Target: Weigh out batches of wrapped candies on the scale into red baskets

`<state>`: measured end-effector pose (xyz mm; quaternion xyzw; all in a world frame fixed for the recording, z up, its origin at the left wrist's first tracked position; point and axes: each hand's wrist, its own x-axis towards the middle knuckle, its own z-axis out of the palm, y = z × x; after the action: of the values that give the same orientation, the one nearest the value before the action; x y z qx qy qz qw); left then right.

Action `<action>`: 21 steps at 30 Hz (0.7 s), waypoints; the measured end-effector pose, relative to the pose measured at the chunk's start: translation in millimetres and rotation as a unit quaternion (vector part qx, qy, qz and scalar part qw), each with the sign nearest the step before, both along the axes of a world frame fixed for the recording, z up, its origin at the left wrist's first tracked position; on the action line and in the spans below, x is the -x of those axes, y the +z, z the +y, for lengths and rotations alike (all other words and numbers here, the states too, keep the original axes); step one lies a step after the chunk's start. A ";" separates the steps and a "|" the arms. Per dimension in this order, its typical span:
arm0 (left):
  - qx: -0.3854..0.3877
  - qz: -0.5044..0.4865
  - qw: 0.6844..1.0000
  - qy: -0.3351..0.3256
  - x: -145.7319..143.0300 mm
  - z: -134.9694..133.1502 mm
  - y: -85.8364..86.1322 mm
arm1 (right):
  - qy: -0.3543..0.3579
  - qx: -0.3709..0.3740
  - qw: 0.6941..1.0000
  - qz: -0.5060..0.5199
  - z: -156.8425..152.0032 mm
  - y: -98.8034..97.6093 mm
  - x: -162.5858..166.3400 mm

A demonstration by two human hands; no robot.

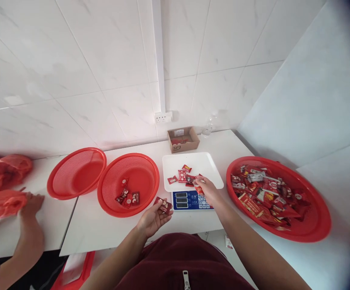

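Observation:
In my left hand [155,219] is a dark red snack packet [163,205], gripped between thumb and fingers in front of the scale. My right hand [206,189] pinches a small red and orange packet [199,189] over the front edge of the white weighing tray [168,161]. Several small red packets [182,176] lie on that tray, beside my right fingertips. Below the tray shows the blue panel of the digital scale [189,205], partly covered by my right wrist. A red mesh basket [150,181] with several packets stands left of the scale.
A large red basket [322,225] full of mixed packets sits at the right. Another red basket [55,173] stands further left. Behind the scale are a cardboard box [182,147] and a clear bottle [209,125]. At far left, a co-worker's hand [31,205] touches red plastic bags [4,203].

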<state>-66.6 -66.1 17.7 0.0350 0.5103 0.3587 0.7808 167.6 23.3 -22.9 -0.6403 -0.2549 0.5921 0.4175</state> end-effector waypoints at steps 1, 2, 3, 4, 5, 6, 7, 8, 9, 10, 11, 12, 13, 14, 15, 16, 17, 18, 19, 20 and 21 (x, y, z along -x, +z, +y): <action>-0.001 0.003 1.000 -0.005 1.0 -1.0 -0.2 | 0.005 0.015 0.999 0.038 -5.4 2.0 1.0; -0.002 0.006 1.000 -0.010 1.8 -2.0 -0.5 | 0.011 0.029 0.996 0.080 -11.2 4.1 2.0; -0.005 0.009 1.000 -0.015 2.6 -3.0 -1.0 | 0.017 0.042 0.991 0.125 -17.6 6.2 3.3; -0.008 0.012 1.000 -0.021 3.2 -4.0 -1.5 | 0.024 0.056 0.984 0.167 -24.4 8.5 4.7; -0.012 0.016 0.999 -0.028 3.9 -4.9 -2.3 | 0.033 0.071 0.976 0.203 -31.8 10.8 6.4; -0.017 0.020 0.999 -0.039 4.4 -6.0 -3.1 | 0.046 0.086 0.968 0.230 -39.7 13.1 8.3; -0.023 0.024 0.998 -0.054 4.9 -7.1 -4.1 | 0.061 0.097 0.961 0.251 -48.0 15.2 10.4; -0.031 0.027 0.996 -0.073 5.3 -8.3 -5.0 | 0.077 0.104 0.955 0.268 -56.4 17.1 12.7; -0.041 0.032 0.994 -0.096 5.6 -9.7 -5.8 | 0.096 0.106 0.949 0.281 -64.9 18.6 15.2; -0.055 0.037 0.990 -0.124 5.8 -11.2 -6.4 | 0.115 0.104 0.943 0.293 -73.2 19.6 17.8; -0.071 0.046 0.985 -0.152 5.8 -12.7 -6.7 | 0.132 0.101 0.939 0.302 -81.0 20.2 20.5; -0.091 0.057 0.978 -0.180 5.8 -14.3 -6.7 | 0.145 0.098 0.935 0.309 -88.2 20.4 23.2; -0.111 0.071 0.969 -0.207 5.6 -15.7 -6.3 | 0.153 0.097 0.933 0.312 -94.6 20.2 26.0; -0.130 0.084 0.961 -0.231 5.4 -17.1 -5.6 | 0.157 0.098 0.931 0.313 -100.3 19.6 28.8; -0.145 0.095 0.952 -0.251 5.2 -18.4 -4.8 | 0.155 0.100 0.931 0.314 -105.2 18.8 31.5; -0.156 0.103 0.946 -0.266 5.1 -19.5 -4.1 | 0.151 0.102 0.931 0.317 -109.4 17.8 34.3; -0.163 0.109 0.941 -0.276 5.1 -20.4 -3.7 | 0.146 0.104 0.930 0.321 -113.0 16.7 37.0; -0.167 0.113 0.938 -0.282 5.4 -21.2 -3.8 | 0.141 0.103 0.929 0.326 -116.2 15.7 39.7; -0.170 0.115 0.936 -0.286 5.8 -22.0 -4.3 | 0.139 0.101 0.927 0.333 -119.1 14.8 42.5; -0.171 0.114 0.935 -0.290 6.5 -22.7 -5.3 | 0.137 0.097 0.925 0.340 -121.8 14.0 45.3; -0.171 0.112 0.934 -0.293 7.3 -23.3 -6.7 | 0.136 0.091 0.924 0.345 -124.5 13.4 48.0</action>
<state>-73.9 -89.4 11.0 0.3557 0.4927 0.1895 0.7712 119.5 -101.2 -9.4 -0.3905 -0.1244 0.8483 0.3351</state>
